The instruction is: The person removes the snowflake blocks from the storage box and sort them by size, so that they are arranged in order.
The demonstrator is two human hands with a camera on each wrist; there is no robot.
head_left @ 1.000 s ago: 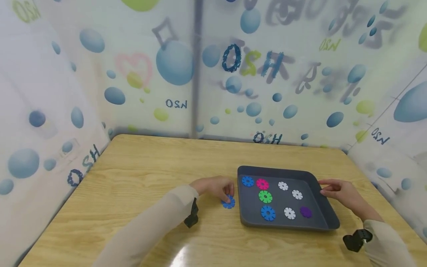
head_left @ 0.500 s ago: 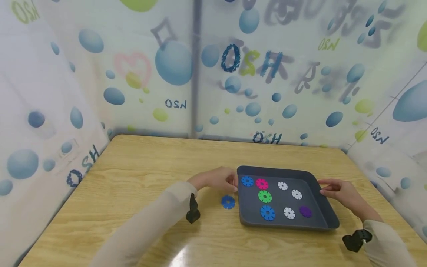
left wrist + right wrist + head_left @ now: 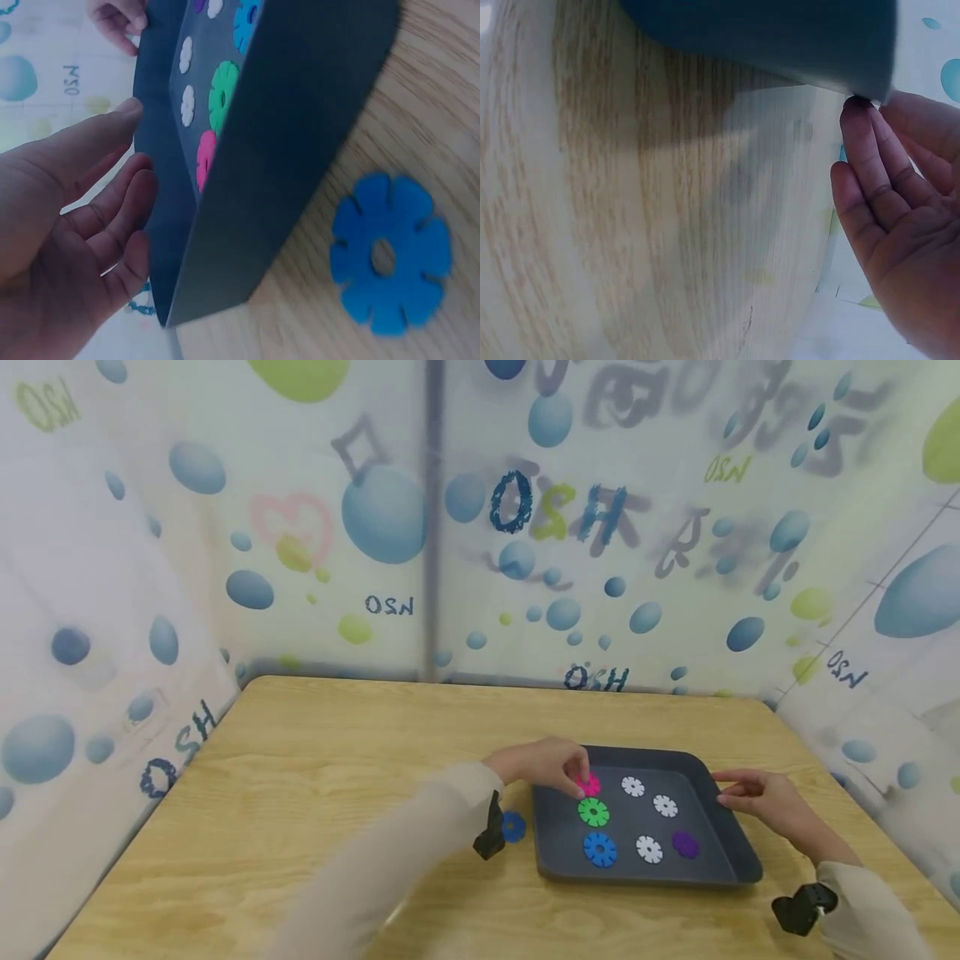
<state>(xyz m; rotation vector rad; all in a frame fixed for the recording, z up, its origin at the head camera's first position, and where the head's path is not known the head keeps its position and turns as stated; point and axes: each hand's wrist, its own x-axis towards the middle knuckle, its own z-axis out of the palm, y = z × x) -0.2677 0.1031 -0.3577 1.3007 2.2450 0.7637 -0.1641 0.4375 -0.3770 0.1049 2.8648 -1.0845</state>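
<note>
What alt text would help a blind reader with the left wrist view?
A left hand, fingers loosely bent, is above a dark tray containing a pink disc, a green disc and others. A blue notched disc lies outside on the wooden table. The right hand shows beyond.

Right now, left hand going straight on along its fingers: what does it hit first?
Probably the pink notched disc in the tray, right at the tips of the left hand in the head view; the green disc lies close by. Its height above them is hard to judge.
</note>
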